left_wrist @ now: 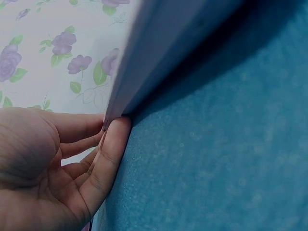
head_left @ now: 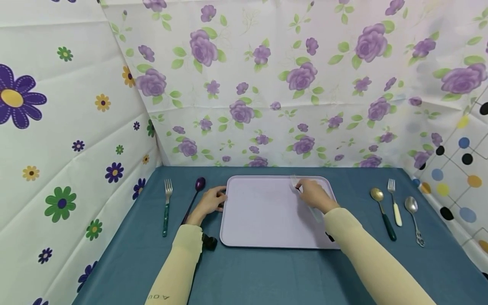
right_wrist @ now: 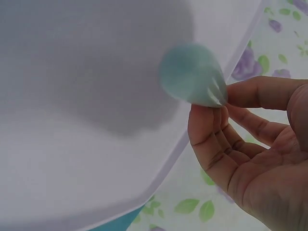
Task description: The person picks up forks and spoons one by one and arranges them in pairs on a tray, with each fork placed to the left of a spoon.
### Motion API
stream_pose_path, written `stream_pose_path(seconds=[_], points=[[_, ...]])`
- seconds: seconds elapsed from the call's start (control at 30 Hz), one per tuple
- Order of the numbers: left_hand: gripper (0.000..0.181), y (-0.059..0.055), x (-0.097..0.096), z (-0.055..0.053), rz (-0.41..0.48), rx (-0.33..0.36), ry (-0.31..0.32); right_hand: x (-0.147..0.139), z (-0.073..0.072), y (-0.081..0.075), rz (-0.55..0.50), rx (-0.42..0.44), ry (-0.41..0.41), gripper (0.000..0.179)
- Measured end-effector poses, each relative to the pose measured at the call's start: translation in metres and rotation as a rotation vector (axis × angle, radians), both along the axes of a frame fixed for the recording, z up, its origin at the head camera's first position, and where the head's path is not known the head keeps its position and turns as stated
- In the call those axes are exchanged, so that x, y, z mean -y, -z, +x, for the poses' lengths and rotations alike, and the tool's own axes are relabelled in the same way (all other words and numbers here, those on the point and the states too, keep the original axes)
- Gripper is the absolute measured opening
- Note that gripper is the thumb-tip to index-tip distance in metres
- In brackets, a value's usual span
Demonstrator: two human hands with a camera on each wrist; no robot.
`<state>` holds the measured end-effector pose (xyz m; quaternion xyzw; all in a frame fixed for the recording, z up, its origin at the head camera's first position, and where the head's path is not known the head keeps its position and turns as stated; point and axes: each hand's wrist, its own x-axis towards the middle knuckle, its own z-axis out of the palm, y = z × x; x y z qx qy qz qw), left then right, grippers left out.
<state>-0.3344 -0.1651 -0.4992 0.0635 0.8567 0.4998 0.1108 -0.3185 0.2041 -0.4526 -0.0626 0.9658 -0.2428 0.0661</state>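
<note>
My left hand [head_left: 209, 201] is at the left edge of a pale lilac tray [head_left: 263, 212], thumb and fingers pinching its rim, as the left wrist view shows close up. Over the tray's right half, my right hand [head_left: 314, 195] pinches a fork [head_left: 294, 181] between thumb and fingers. The tines point to the back, and the pale, see-through handle slants toward me. In the right wrist view, the handle's rounded light teal end [right_wrist: 190, 72] sticks out from the fingertips above the tray. The fingers hide the fork's middle.
Left of the tray lie a green-handled fork [head_left: 166, 212] and a dark purple spoon [head_left: 200, 184], partly behind my left hand. To the right are a gold spoon with green handle [head_left: 383, 214], a cream-handled fork [head_left: 396, 209] and a silver spoon [head_left: 411, 205]. Flowered cloth walls surround the blue tablecloth.
</note>
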Motion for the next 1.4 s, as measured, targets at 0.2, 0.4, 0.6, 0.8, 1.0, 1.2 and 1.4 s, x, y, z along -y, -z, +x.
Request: stream_pose_path(seconds=[0.2,0.4,0.6,0.8,1.0,1.2,1.4], points=[[0.048,0.0,-0.003,-0.002,-0.003,-0.003,0.003,0.009,0.002,-0.001,-0.008,-0.021,-0.019,0.038],[0.049,0.0,-0.005,-0.002,-0.013,-0.006,0.005,0.014,0.002,0.0,-0.003,-0.015,-0.008,0.038],[0.05,0.0,-0.005,-0.002,-0.01,-0.004,0.004,0.021,0.0,-0.001,0.011,-0.038,-0.027,0.039],[0.05,0.0,-0.005,-0.003,-0.01,0.002,-0.003,0.032,0.0,-0.004,0.027,-0.06,-0.063,0.04],[0.049,0.003,-0.007,-0.004,0.006,0.001,-0.001,0.039,0.001,-0.005,0.04,-0.065,-0.073,0.04],[0.049,0.001,-0.005,-0.001,0.025,0.002,0.019,0.047,0.001,-0.004,0.037,-0.053,-0.066,0.038],[0.05,-0.001,-0.001,0.001,0.019,0.012,-0.008,0.062,-0.001,-0.006,0.032,-0.07,-0.07,0.035]])
